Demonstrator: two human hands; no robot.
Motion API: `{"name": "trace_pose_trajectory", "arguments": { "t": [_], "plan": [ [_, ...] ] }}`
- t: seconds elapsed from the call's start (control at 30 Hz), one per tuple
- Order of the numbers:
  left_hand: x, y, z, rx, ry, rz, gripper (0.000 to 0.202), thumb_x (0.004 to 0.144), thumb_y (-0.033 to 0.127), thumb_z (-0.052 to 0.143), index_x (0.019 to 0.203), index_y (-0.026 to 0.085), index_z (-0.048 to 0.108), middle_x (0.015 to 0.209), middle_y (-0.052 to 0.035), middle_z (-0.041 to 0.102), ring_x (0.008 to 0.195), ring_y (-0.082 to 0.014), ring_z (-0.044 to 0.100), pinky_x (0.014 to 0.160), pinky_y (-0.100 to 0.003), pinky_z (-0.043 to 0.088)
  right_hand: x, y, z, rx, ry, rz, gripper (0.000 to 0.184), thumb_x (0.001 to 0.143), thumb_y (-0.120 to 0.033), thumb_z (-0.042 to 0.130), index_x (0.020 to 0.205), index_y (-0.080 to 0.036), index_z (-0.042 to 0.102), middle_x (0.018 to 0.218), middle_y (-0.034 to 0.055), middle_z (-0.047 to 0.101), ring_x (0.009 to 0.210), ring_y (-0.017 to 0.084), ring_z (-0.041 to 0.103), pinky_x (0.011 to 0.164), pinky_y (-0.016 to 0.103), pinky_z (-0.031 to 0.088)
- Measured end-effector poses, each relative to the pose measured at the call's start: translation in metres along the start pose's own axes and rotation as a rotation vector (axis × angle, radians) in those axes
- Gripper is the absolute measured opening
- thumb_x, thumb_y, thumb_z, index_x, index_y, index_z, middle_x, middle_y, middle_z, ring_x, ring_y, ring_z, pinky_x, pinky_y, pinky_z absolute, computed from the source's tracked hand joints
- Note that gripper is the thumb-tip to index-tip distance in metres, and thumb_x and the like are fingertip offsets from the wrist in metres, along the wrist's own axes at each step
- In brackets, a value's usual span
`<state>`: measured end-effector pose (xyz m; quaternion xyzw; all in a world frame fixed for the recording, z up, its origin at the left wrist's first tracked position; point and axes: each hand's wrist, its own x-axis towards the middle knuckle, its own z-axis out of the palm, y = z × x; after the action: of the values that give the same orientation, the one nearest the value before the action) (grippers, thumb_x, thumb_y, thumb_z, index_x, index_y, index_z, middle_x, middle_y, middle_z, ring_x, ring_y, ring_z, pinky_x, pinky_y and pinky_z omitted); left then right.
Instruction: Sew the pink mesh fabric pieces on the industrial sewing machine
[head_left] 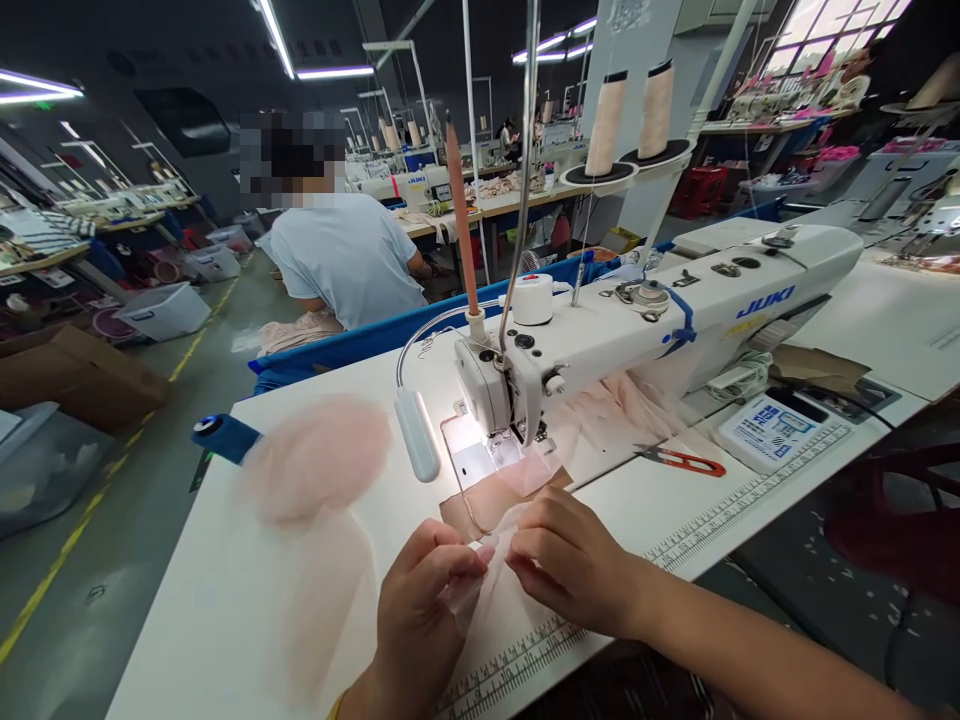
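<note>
Your left hand (pixel 427 600) is pinched closed on the thin pink cloth (pixel 491 590), thumb against fingers, and your right hand (pixel 577 560) grips the same cloth just beside it with its fingers curled in. The cloth lies between your hands, near the front edge of the white table (pixel 409 505). Just past your fingers, at 12 o'clock, is a brown patch (pixel 487 507), and beyond that the sewing machine (pixel 600 330) with its needle end facing you and its long arm running off toward 2 o'clock. More pink fabric (pixel 622 405) is bunched beneath that arm — you can't tell from here whether it joins your piece. At 2 o'clock from you lie the orange-handled snips (pixel 686 460), and farther out, the white box (pixel 772 430). A printed ruler (pixel 517 665) runs along your edge of the table. At 11 o'clock a small lamp (pixel 417 438) shines by the needle; at 10 o'clock there's a blurred, sheer pink heap (pixel 322 455), with a blue spool (pixel 225 438) just past it. Farther off, at 11 o'clock, a person in a light blue shirt (pixel 349 255) sits facing away from you — two thread cones (pixel 606 125) stand at 1 o'clock.
</note>
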<state>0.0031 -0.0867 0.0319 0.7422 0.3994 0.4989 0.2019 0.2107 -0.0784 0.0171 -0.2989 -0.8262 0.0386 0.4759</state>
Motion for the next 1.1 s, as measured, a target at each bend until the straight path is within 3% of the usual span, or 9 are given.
{"name": "trace_pose_trajectory", "arguments": {
  "t": [0.17,0.33,0.5,0.73,0.83,0.9,1.0,1.03,1.1],
  "plan": [
    [0.002,0.0,-0.002,0.026,0.017,0.097,0.019,0.088,0.006,0.07,0.081,0.023,0.065,0.075,0.0044,0.054,0.058,-0.0087,0.054,0.053,-0.018,0.048,0.001,0.002,-0.006,0.044,0.025,0.045,0.016,0.097,-0.008,0.054,0.1,-0.023,0.054,0.082,0.0006,0.06,0.075,0.018,0.054,0.069,0.031,0.046],
    [0.002,0.001,-0.002,0.036,0.005,0.135,0.019,0.089,0.005,0.068,0.082,0.022,0.065,0.076,0.0044,0.053,0.06,-0.0086,0.054,0.052,-0.017,0.048,0.006,-0.001,-0.002,0.045,-0.015,0.039,0.015,0.1,-0.013,0.055,0.113,-0.022,0.056,0.092,0.0036,0.065,0.081,0.02,0.055,0.074,0.033,0.048],
    [-0.001,-0.003,-0.002,0.064,-0.018,0.138,0.019,0.088,0.004,0.07,0.084,0.022,0.065,0.077,0.0041,0.054,0.061,-0.0087,0.054,0.054,-0.017,0.049,0.01,0.0,0.004,0.015,0.0,0.025,0.015,0.096,-0.008,0.051,0.096,-0.023,0.052,0.081,0.0007,0.058,0.074,0.018,0.05,0.068,0.03,0.044],
    [0.002,-0.002,-0.002,0.055,0.002,0.139,0.02,0.089,0.003,0.068,0.085,0.022,0.065,0.078,0.0037,0.054,0.062,-0.0088,0.055,0.054,-0.017,0.049,0.002,0.008,-0.008,-0.004,0.004,0.084,0.017,0.094,-0.006,0.053,0.093,-0.023,0.05,0.079,-0.0004,0.055,0.073,0.017,0.05,0.067,0.03,0.043],
    [0.003,-0.001,-0.003,0.044,0.012,0.12,0.02,0.089,0.003,0.069,0.084,0.022,0.066,0.077,0.0034,0.054,0.063,-0.0094,0.056,0.054,-0.017,0.049,0.001,0.005,-0.011,0.036,0.009,0.096,0.008,0.098,-0.016,0.056,0.1,-0.023,0.053,0.085,0.0013,0.059,0.078,0.018,0.055,0.071,0.031,0.047],
    [0.003,-0.001,-0.003,0.042,0.014,0.1,0.019,0.088,0.004,0.069,0.083,0.023,0.067,0.079,0.0028,0.054,0.065,-0.0099,0.057,0.056,-0.017,0.05,0.002,0.0,-0.007,-0.005,0.008,-0.015,0.014,0.101,-0.029,0.061,0.112,-0.022,0.056,0.099,0.0059,0.066,0.092,0.021,0.06,0.081,0.035,0.05],
    [0.002,-0.001,-0.003,-0.027,0.001,0.004,0.015,0.088,0.01,0.071,0.082,0.024,0.069,0.09,-0.0008,0.064,0.081,-0.0147,0.066,0.068,-0.021,0.055,0.005,-0.005,0.001,-0.094,0.012,-0.14,0.017,0.104,-0.022,0.056,0.121,-0.023,0.058,0.107,0.0074,0.071,0.101,0.023,0.065,0.089,0.039,0.048],
    [0.002,-0.001,-0.003,-0.087,-0.021,-0.093,0.01,0.089,0.015,0.071,0.084,0.024,0.07,0.092,-0.0016,0.067,0.085,-0.0165,0.067,0.072,-0.023,0.055,0.007,-0.006,0.003,-0.052,-0.008,-0.086,0.014,0.105,-0.019,0.053,0.117,-0.023,0.06,0.101,0.0054,0.073,0.095,0.021,0.066,0.086,0.038,0.048],
    [0.003,0.0,-0.003,-0.253,-0.125,-0.383,0.008,0.092,0.029,0.072,0.087,0.023,0.07,0.088,-0.0017,0.069,0.08,-0.0174,0.066,0.072,-0.025,0.053,0.011,-0.006,0.001,0.192,-0.099,0.209,0.014,0.108,-0.023,0.049,0.105,-0.023,0.063,0.086,0.0013,0.071,0.078,0.018,0.065,0.076,0.032,0.048]
  ]
}}
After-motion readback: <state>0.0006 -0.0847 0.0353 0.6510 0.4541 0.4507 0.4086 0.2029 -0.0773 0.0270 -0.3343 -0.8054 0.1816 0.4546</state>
